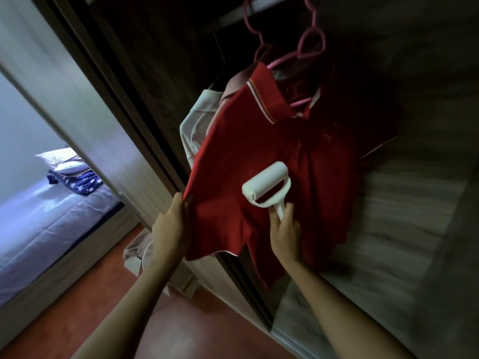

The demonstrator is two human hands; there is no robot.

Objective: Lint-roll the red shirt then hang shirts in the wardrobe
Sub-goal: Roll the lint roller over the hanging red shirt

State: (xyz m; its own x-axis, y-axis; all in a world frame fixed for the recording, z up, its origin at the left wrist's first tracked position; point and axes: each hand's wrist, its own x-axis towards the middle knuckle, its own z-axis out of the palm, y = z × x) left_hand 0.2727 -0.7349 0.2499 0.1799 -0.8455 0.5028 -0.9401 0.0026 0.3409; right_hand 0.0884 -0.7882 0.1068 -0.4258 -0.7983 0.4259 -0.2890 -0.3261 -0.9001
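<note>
Right now, in the head view, the only one given, the red shirt (pixel 272 161) hangs on a pink hanger (pixel 300 58) at the open front of the wardrobe (pixel 166 73), its collar up near the hanger and its body spread out toward the person. The left hand (pixel 171 226) pinches the shirt's lower left edge, its grip clenched on the cloth, and pulls that side outward so the front lies fairly flat and taut. The right hand (pixel 283 229) is closed around the white handle of the lint roller (pixel 265 183), whose roll rests on the middle of the shirt front, just below the placket. Behind the red shirt, a pale shirt (pixel 199 117) shows at its left side, also up in the wardrobe; how it hangs I cannot tell. Off to the left, through the doorway, a bed (pixel 51 216) carries a pillow and a folded star-patterned cloth.

As I judge it, the lint-rolling step is in hand and hanging is yet to be finished. The roller sits mid-chest, so much of the front remains to be covered, as far as one frame can show. The next move calls for a steady stroke along the cloth while the left hand keeps tension, since loose fabric would bunch under the sticky roll. The right side of the shirt lies in deep shadow, so its state is unclear.
</note>
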